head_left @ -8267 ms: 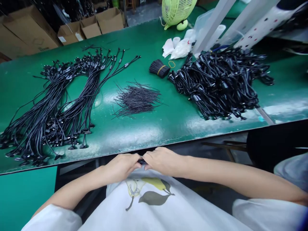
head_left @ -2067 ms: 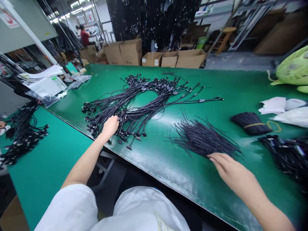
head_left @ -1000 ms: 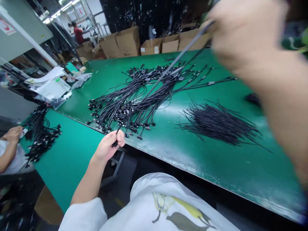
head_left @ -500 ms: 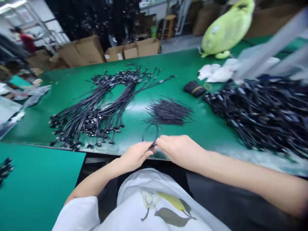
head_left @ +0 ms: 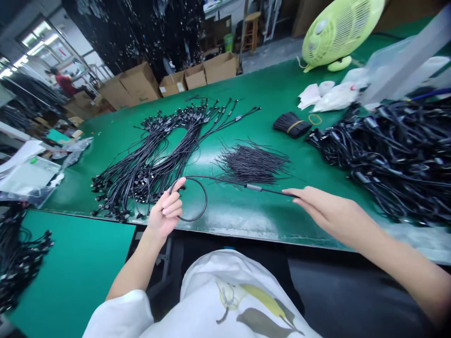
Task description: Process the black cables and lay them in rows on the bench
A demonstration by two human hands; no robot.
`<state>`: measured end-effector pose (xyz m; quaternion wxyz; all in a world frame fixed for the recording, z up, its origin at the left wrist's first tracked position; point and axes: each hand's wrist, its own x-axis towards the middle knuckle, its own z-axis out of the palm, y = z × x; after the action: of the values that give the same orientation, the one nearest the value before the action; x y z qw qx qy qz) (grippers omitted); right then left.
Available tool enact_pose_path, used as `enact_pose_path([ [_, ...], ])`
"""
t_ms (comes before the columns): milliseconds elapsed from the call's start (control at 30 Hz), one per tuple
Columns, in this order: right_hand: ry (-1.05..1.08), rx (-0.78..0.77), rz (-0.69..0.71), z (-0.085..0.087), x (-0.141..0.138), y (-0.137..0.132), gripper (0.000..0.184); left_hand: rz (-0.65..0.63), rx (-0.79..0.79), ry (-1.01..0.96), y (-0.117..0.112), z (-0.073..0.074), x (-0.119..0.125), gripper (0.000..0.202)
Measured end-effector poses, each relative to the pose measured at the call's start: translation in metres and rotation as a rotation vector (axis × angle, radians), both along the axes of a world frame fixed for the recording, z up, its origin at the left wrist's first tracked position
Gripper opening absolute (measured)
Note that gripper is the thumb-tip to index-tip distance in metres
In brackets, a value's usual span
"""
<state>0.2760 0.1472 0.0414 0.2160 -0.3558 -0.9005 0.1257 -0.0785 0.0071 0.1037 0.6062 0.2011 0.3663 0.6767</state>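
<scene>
Between my two hands stretches a black cable (head_left: 203, 199), with a grey sleeve-like piece (head_left: 253, 187) along its straight part. My left hand (head_left: 166, 211) is closed on the looped side of the cable, its index finger pointing up and right. My right hand (head_left: 320, 206) pinches the cable's far end between thumb and fingers; the tip is hidden. Just behind the cable lies a loose heap of short thin black ties (head_left: 252, 163). Left of it, a spread bunch of black cables (head_left: 141, 162) with connector ends lies near my left hand.
A big pile of black cables (head_left: 405, 159) covers the right side of the green table (head_left: 225, 225). A banded bundle of ties (head_left: 291, 125), a rubber band (head_left: 315, 119), white plastic bags (head_left: 338, 96) and a yellow-green fan (head_left: 340, 35) stand behind. More cables (head_left: 26, 263) lie at lower left.
My hands have moved from close together to wide apart, the left going left and up, the right going right. The coiled cable between them is now partly pulled out straight.
</scene>
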Motion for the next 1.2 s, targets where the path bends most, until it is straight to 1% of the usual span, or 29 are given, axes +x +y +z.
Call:
enact_pose_path([
  [33, -0.03, 0.077, 0.009, 0.002, -0.005, -0.009, 0.033, 0.003, -0.004, 0.088, 0.003, -0.005, 0.005, 0.033],
  [67, -0.067, 0.136, 0.055, 0.005, -0.012, -0.019, 0.031, 0.009, -0.008, 0.199, 0.007, -0.01, 0.011, 0.03],
  [100, -0.106, 0.165, 0.143, 0.01, -0.02, -0.031, 0.029, 0.012, -0.011, 0.327, 0.011, -0.016, 0.019, 0.028],
  [133, -0.141, 0.159, 0.269, 0.015, -0.029, -0.043, 0.027, 0.002, -0.009, 0.466, 0.014, -0.022, 0.029, 0.028],
  [167, -0.166, 0.123, 0.401, 0.02, -0.038, -0.053, 0.026, -0.04, 0.0, 0.607, 0.016, -0.028, 0.04, 0.03],
  [200, -0.172, 0.075, 0.503, 0.026, -0.048, -0.061, 0.027, -0.115, 0.021, 0.736, 0.017, -0.033, 0.051, 0.032],
  [233, -0.154, 0.031, 0.548, 0.032, -0.057, -0.065, 0.028, -0.219, 0.052, 0.836, 0.017, -0.037, 0.061, 0.033],
  [267, -0.114, -0.007, 0.54, 0.036, -0.066, -0.065, 0.028, -0.334, 0.084, 0.893, 0.015, -0.041, 0.07, 0.033],
  [300, -0.052, -0.04, 0.486, 0.038, -0.073, -0.062, 0.028, -0.438, 0.109, 0.896, 0.013, -0.043, 0.076, 0.034],
  [333, 0.025, -0.076, 0.407, 0.039, -0.078, -0.057, 0.027, -0.515, 0.119, 0.852, 0.012, -0.045, 0.08, 0.033],
  [367, 0.119, -0.116, 0.321, 0.037, -0.082, -0.05, 0.025, -0.553, 0.113, 0.772, 0.011, -0.047, 0.083, 0.033],
  [433, 0.327, -0.216, 0.187, 0.026, -0.09, -0.039, 0.022, -0.54, 0.079, 0.578, 0.011, -0.048, 0.084, 0.031],
  [500, 0.509, -0.371, 0.087, 0.011, -0.099, -0.035, 0.026, -0.461, 0.047, 0.453, 0.013, -0.049, 0.085, 0.03],
  [567, 0.642, -0.577, -0.008, -0.003, -0.108, -0.039, 0.025, -0.433, 0.011, 0.409, 0.015, -0.051, 0.09, 0.035],
  [633, 0.75, -0.786, -0.079, -0.011, -0.117, -0.045, 0.028, -0.472, -0.013, 0.388, 0.015, -0.055, 0.098, 0.045],
  [667, 0.819, -0.89, -0.095, -0.012, -0.12, -0.048, 0.028, -0.482, -0.021, 0.375, 0.014, -0.059, 0.101, 0.05],
  [733, 0.976, -1.1, -0.079, -0.009, -0.124, -0.053, 0.026, -0.439, -0.03, 0.366, 0.012, -0.067, 0.107, 0.054],
  [800, 1.117, -1.283, -0.065, -0.002, -0.126, -0.059, 0.027, -0.39, -0.033, 0.431, 0.01, -0.075, 0.109, 0.049],
  [833, 1.152, -1.343, -0.063, 0.001, -0.127, -0.063, 0.03, -0.397, -0.035, 0.497, 0.01, -0.078, 0.109, 0.047],
  [867, 1.16, -1.371, -0.063, 0.004, -0.129, -0.066, 0.034, -0.423, -0.037, 0.581, 0.01, -0.08, 0.108, 0.044],
  [900, 1.149, -1.365, -0.063, 0.005, -0.131, -0.071, 0.037, -0.459, -0.043, 0.667, 0.009, -0.081, 0.107, 0.043],
  [933, 1.129, -1.322, -0.059, 0.005, -0.133, -0.075, 0.039, -0.498, -0.054, 0.745, 0.01, -0.081, 0.106, 0.043],
  [1000, 1.1, -1.157, -0.038, 0.002, -0.137, -0.081, 0.042, -0.573, -0.07, 0.831, 0.01, -0.082, 0.102, 0.044],
  [1033, 1.106, -1.075, -0.024, 0.0, -0.139, -0.083, 0.044, -0.606, -0.074, 0.836, 0.01, -0.083, 0.1, 0.046],
  [1067, 1.117, -1.026, -0.005, -0.003, -0.14, -0.084, 0.046, -0.63, -0.071, 0.826, 0.01, -0.084, 0.098, 0.048],
  [1100, 1.13, -1.017, 0.014, -0.004, -0.142, -0.084, 0.048, -0.644, -0.067, 0.81, 0.009, -0.086, 0.097, 0.049],
  [1133, 1.151, -1.044, 0.029, -0.005, -0.142, -0.084, 0.05, -0.653, -0.069, 0.793, 0.008, -0.087, 0.096, 0.049],
  [1200, 1.201, -1.185, 0.046, -0.004, -0.143, -0.079, 0.055, -0.681, -0.092, 0.702, 0.005, -0.09, 0.097, 0.048],
])
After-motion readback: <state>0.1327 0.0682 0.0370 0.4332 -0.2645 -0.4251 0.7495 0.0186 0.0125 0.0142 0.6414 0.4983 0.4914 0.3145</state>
